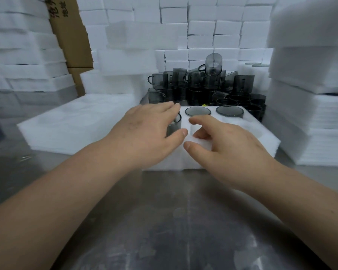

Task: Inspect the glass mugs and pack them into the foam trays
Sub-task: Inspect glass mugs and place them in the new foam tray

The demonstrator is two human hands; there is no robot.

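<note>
One smoky glass mug (174, 126) stands half-sunk in a white foam tray (261, 133) pocket; two seated mugs (197, 111) fill its far row; loose mugs (203, 84) pile behind.

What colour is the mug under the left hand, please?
Smoky translucent grey mug; head view.

Forearms (70, 184), left hand (146, 131) and right hand (228, 143) are bare.

We have bare bench (183, 221) open in front of the foam tray (267, 139). Behind it the heap of glass mugs (203, 84) blocks the far side, a tall foam stack (310, 117) walls the right just beside the tray, and a low foam slab (72, 125) lies against its left.
</note>
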